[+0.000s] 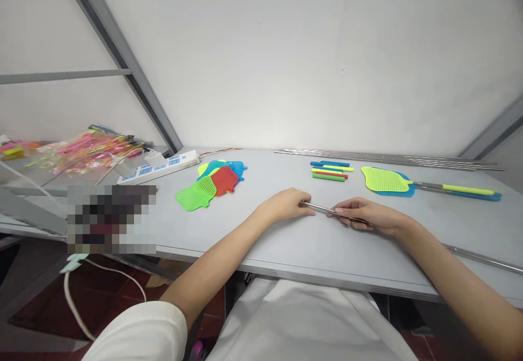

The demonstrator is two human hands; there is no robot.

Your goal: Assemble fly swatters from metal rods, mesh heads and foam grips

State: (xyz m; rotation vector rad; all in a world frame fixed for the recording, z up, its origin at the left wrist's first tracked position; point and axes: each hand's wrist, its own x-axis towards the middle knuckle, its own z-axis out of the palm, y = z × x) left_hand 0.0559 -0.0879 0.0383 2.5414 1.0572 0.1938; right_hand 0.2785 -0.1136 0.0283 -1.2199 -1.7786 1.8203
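Grey tabletop against white wall, left hand and right hand both closed round a thin metal rod.

white wall behind gray table

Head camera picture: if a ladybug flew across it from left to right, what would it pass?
Pink-and-yellow pile → bright green mesh paddle → left hand → the bit of shiny rod between the hands → right hand → yellow handle.
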